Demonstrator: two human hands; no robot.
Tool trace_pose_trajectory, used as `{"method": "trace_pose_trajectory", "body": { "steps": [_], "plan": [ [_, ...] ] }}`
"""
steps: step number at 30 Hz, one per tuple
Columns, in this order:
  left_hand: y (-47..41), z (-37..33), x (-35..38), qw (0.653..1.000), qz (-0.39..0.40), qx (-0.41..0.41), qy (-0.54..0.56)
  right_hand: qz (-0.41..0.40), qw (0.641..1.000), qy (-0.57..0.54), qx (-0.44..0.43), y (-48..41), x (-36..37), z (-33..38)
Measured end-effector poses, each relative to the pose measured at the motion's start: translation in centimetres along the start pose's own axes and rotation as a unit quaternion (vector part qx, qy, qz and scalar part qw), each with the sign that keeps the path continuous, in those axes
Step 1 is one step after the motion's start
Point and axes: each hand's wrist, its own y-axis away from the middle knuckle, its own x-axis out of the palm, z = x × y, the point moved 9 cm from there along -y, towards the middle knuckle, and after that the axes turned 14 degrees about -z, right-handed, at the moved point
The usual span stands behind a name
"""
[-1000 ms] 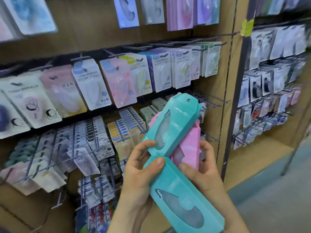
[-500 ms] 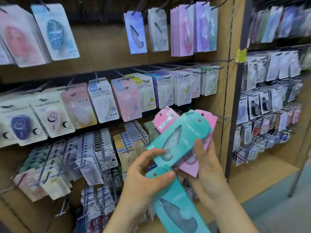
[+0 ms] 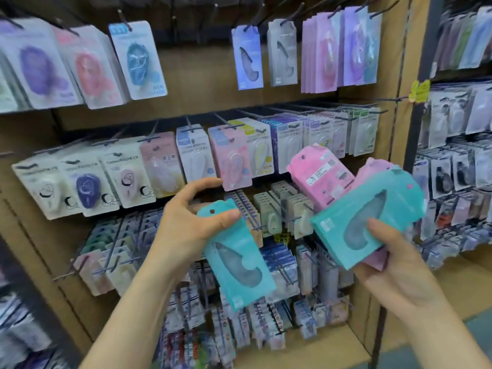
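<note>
Both hands are up in front of the rack (image 3: pixel 207 75), and both are loaded. The left hand (image 3: pixel 186 225) has a teal pack (image 3: pixel 239 265) pinched at its top end, thumb flat on the front, fingers curled behind, forefinger stretched up towards 1 o'clock. That pack hangs slantwise, its long axis running from about 11 o'clock down to 5 o'clock. Its hang hole (image 3: pixel 212 211) sits at the top, just beside the thumb.

Over at 3 o'clock from it, well apart, the right hand (image 3: pixel 394 265) grips a small stack. A second teal pack (image 3: pixel 372 214) lies on top under the thumb, long axis tipped from 8 o'clock up to 2 o'clock. The pink packs (image 3: pixel 319 177) fan out behind it towards 11 o'clock.

This looks like restocking, with one pack split off and ready to go up. The relation that counts is hole to peg. The pegs (image 3: pixel 292 13) jut out of the rack towards the person, and the rows lie at 12 o'clock from the left hand. That hand is the nearer one, close under a pink carded pack (image 3: pixel 231 161) in the middle row. The hole already leads, so the pack likely needs squaring upright before it threads on. Which peg it is meant for, I cannot tell.
</note>
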Motion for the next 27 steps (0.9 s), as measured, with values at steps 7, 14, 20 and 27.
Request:
{"method": "trace_pose_trajectory", "body": {
  "steps": [7, 14, 20, 27],
  "plan": [
    [-1.3, -1.8, 0.8, 0.998, -0.052, 0.019, 0.019, 0.033, 0.994, -0.068, 0.084, 3.2, 2.6, -3.6],
    [-0.6, -2.1, 1.9, 0.994, -0.081, 0.044, 0.059, 0.048, 0.988, -0.072, 0.124, 4.2, 3.2, -6.1],
    [0.2, -2.8, 2.5, 0.981, -0.116, 0.155, 0.011, 0.049, 0.987, -0.080, 0.130, 4.2, 3.0, -7.0],
    [0.1, -1.8, 4.7, 0.984, -0.096, 0.143, -0.050, 0.064, 0.993, -0.035, 0.096, 3.7, 2.9, -7.3]
  ]
}}
